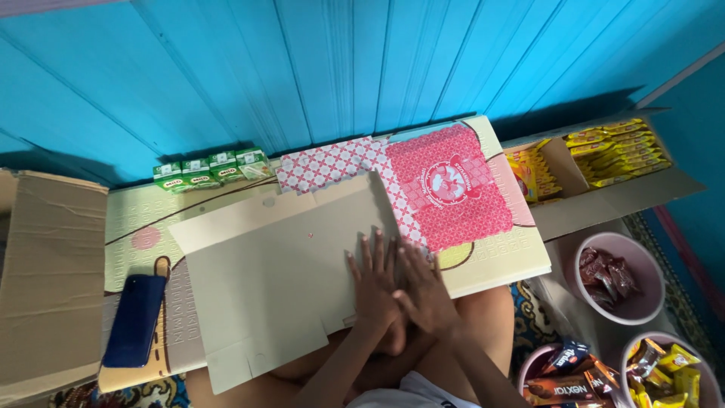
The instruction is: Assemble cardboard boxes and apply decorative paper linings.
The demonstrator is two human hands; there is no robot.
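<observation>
A flattened cardboard carton, plain brown on the side facing up, lies across my lap and a foam mat. Its red and white patterned printed side shows at the far right. Both my hands press flat on the brown panel near its right edge. My left hand lies with fingers spread. My right hand rests beside it, partly overlapping it. Neither hand grips anything.
Small green drink cartons stand in a row by the blue wall. A dark blue phone lies on the mat at left. An open box of yellow packets and pink tubs of snacks sit at right. Brown cardboard lies far left.
</observation>
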